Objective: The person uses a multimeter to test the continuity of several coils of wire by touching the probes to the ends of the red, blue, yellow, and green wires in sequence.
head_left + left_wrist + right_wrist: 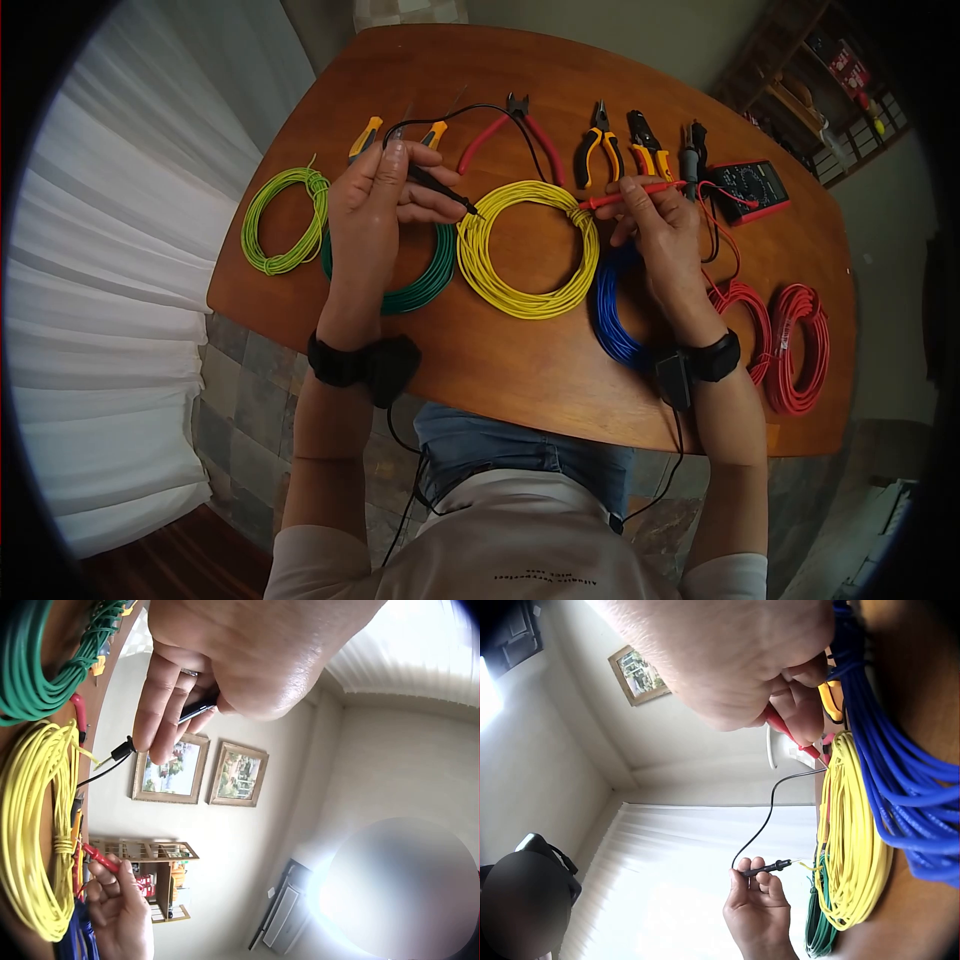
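A coil of yellow wire lies on the wooden table between both hands. My left hand pinches a black test probe, its metal tip pointing right, at the coil's upper-left edge. In the left wrist view a yellow wire end reaches up to that tip. My right hand holds a red test probe between thumb and fingers. Its tip points left, right at the bound part of the yellow coil. Leads run from the probes; a multimeter lies at the right.
Light green, dark green, blue and red coils lie around. Red-handled cutters, yellow-black pliers, wire strippers and yellow-handled screwdrivers lie farther back. A white curtain hangs at the left.
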Motion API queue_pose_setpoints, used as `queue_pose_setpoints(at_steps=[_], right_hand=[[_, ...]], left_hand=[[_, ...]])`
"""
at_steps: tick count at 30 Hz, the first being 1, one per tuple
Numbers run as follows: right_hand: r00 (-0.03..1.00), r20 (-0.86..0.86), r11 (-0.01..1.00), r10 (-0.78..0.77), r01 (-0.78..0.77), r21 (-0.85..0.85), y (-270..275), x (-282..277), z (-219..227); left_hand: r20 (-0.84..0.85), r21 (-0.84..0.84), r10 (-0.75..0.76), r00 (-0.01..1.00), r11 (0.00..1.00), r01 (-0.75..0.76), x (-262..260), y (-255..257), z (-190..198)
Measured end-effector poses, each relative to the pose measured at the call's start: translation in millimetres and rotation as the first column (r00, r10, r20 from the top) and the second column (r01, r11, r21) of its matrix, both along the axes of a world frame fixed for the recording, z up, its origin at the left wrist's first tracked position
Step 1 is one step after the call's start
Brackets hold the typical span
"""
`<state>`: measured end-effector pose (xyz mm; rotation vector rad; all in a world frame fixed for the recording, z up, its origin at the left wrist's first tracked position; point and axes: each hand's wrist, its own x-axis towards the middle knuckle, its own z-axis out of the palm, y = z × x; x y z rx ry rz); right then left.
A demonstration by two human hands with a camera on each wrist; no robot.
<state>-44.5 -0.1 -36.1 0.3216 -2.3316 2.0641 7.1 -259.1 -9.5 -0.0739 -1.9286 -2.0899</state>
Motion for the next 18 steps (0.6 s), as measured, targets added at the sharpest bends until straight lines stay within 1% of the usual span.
queue_pose_setpoints(at_steps=[5,8,18], right_hand=[[1.0,-0.001,1.0,0.026,-0.026,0.005,0.6,-3.3,-5.2],[1.0,-0.002,1.0,0.025,-0.025,0.013,0.3,-4.2,-7.0],[0.998,-0.036,0.999,0.043,-0.043,-0.011,-0.5,-4.4,-7.0]], left_hand=[[0.015,-0.012,-0.041,0.999,0.999,0.041,-0.1,0.8,-2.3],[0.021,0.024,-0.049,0.999,0.999,0.048,-0.5,0.6,-2.0],[0.02,0.014,-0.032,0.999,0.999,0.032,-1.0,1.1,-2.5]])
